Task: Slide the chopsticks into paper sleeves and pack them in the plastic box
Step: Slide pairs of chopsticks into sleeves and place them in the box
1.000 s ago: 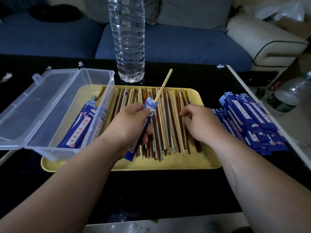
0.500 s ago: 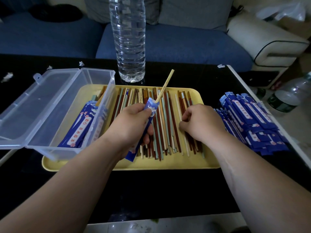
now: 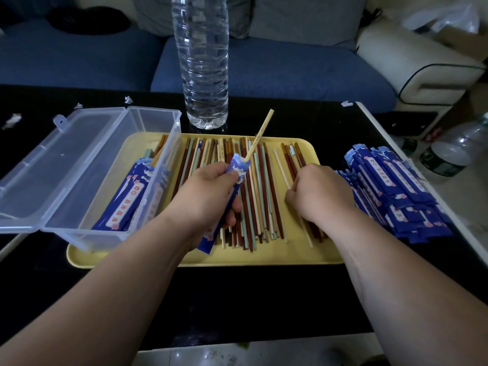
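Note:
My left hand [image 3: 208,196] grips a blue paper sleeve [image 3: 237,169] over the yellow tray [image 3: 264,256]. One pale chopstick [image 3: 260,134] sticks out of the sleeve's top, pointing up and away. Loose chopsticks [image 3: 257,196] in red-brown, green and cream lie side by side on the tray. My right hand [image 3: 319,194] rests on the tray's right part, fingers curled down onto a few chopsticks, with a pale chopstick [image 3: 281,167] at its fingertips. The clear plastic box [image 3: 154,120] stands open at the left with sleeved pairs [image 3: 126,199] inside.
A heap of blue paper sleeves [image 3: 390,191] lies right of the tray on the black table [image 3: 237,299]. A tall clear water bottle [image 3: 202,62] stands behind the tray. The box's lid [image 3: 47,159] lies open to the left. A blue sofa is beyond; two bottles [image 3: 449,151] stand at the right.
My right hand has slid to the right on the tray, drawing a few chopsticks apart from the main row. My left hand has kept hold of the sleeve with the chopstick.

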